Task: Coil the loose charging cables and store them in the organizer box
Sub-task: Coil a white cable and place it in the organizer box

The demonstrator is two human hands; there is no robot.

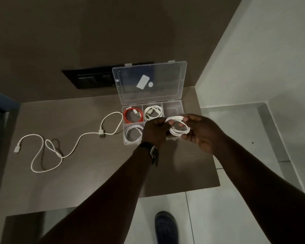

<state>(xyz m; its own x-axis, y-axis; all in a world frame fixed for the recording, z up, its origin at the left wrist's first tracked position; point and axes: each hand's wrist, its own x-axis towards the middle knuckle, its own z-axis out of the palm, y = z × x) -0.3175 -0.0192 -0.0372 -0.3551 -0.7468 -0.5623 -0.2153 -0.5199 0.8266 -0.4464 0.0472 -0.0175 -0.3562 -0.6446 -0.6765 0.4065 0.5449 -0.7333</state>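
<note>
A clear plastic organizer box (181, 108) stands open on the brown table, its lid (165, 80) tilted up against the wall. Inside lie a coiled red cable (130, 117), a coiled white cable (153, 112) and another white coil (133, 134). Above the box's front right part, my left hand (155, 131) and my right hand (201, 132) both grip a white coiled cable (179, 129). A loose white cable (67, 147) sprawls across the table left of the box, one end looping beside the box's left wall.
A black wall panel (88, 78) sits behind the table to the left of the lid. The table's front edge (183, 192) ends over a pale tiled floor, where a dark blue shoe (165, 228) shows. A white wall rises on the right.
</note>
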